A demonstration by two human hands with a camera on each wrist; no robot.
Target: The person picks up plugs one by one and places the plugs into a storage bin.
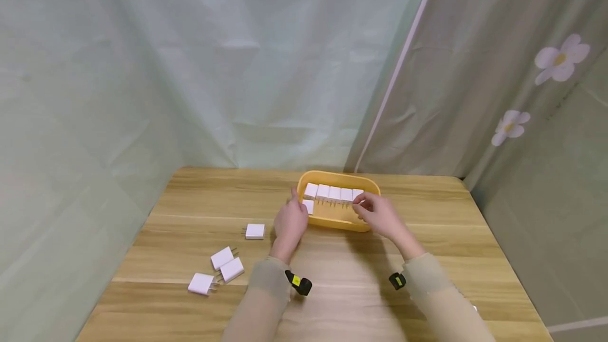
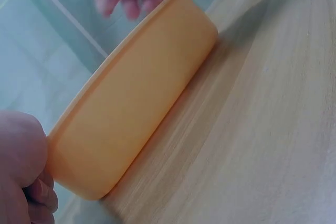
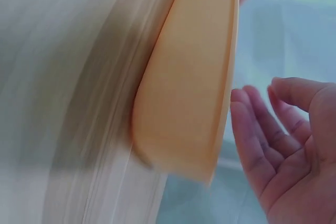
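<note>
left hand point(image 1: 291, 221): grip pinching a plug point(image 1: 308, 206) at tray point(image 1: 338, 221) edge | right hand point(image 1: 377, 214): fingers relaxed over row | advice: seat plug upright beside row, steady tray on bench point(image 1: 427, 226)

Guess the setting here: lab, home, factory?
Likely a makeshift recording booth: a wooden table walled in by draped curtains, with white plug adapters and an orange tray laid out like props.

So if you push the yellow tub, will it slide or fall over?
Probably slide: the yellow tub looks low and wide with a flat bottom on the smooth wooden table. It seems light plastic, so the white plugs standing inside might topple.
</note>
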